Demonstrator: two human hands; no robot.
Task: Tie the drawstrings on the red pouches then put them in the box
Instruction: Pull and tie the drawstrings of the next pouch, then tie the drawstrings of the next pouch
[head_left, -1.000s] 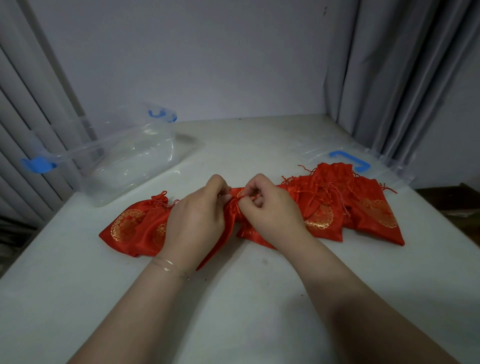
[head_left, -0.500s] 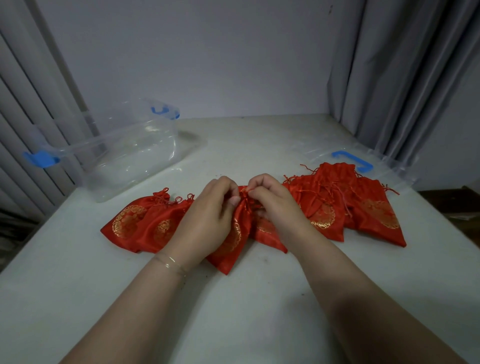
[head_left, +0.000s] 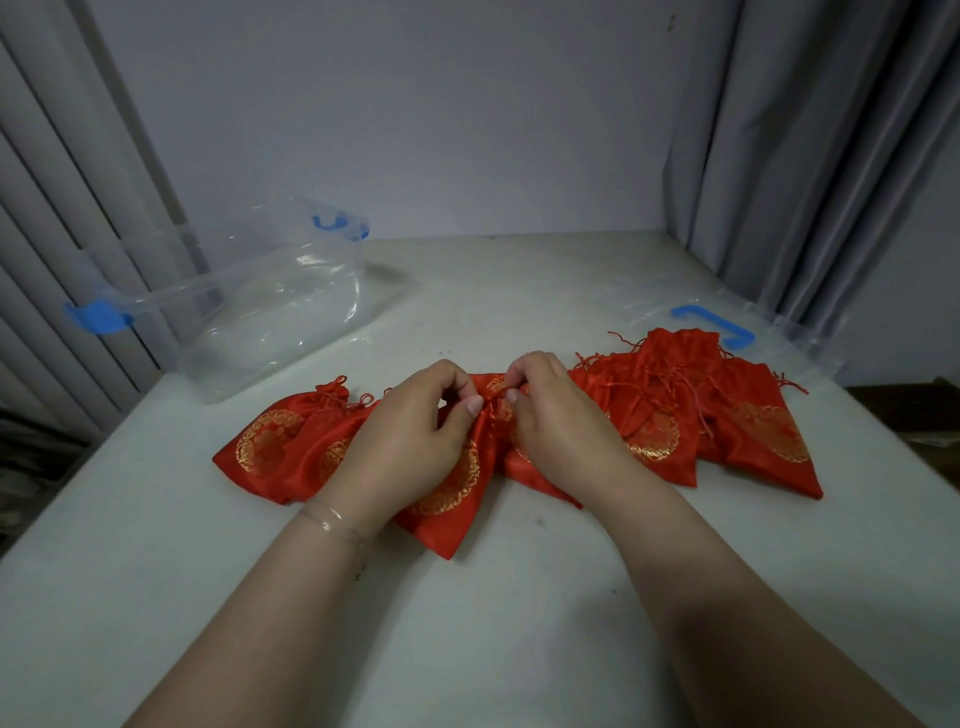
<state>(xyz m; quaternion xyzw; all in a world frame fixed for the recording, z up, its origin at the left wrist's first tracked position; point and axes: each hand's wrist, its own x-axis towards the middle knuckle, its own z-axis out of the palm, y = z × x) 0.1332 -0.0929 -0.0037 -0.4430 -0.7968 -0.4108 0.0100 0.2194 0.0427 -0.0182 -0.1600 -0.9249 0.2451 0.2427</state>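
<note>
Head camera, looking forward and down

One wide-angle view from the person's head faces down across the bench (head_left: 519, 623) toward the back wall (head_left: 415, 130). Both forearms enter from the bottom edge, near the lens; curtains (head_left: 805, 156) bend at the sides. No second view shares the scene.

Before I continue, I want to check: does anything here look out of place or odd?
Nothing stands out. The clear box stands upright and holds no pouches; both hands pinch the middle pouch's drawstring.
</note>
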